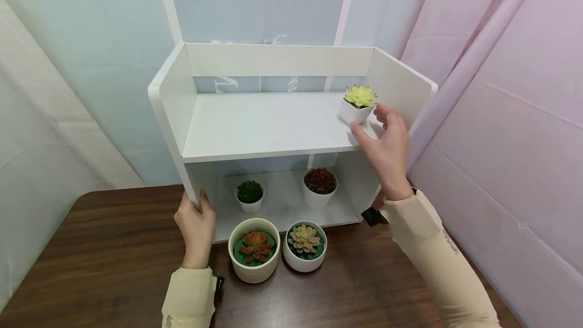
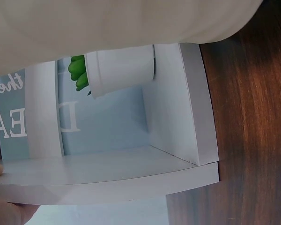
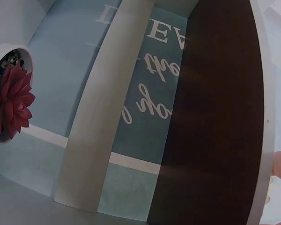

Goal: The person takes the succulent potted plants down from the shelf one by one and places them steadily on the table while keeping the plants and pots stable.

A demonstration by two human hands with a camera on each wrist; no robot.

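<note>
Right hand (image 1: 387, 146) curves in a loose C, spread to about the breadth of the small white pot (image 1: 357, 106) with its yellow-green succulent: thumb at the near side, fingertips at the right. Whether they press the wall or merely flank it, I can't tell; the right wrist view catches only slivers of hand. Pot is on the upper board (image 1: 268, 123) of the white shelf unit, toward the right end. Left hand (image 1: 197, 224) pinches the left side panel (image 1: 175, 110), low down. Dark green (image 1: 250, 192) and deep red (image 1: 321, 180) succulents stand on the lower level. Step in hand looks like positioning the pot. Best handled by the wall, leaves untouched; base flat before fingers spread; hand drawn straight back, lest thumb drag it frontward. Left hand: steady, no tugging.
</note>
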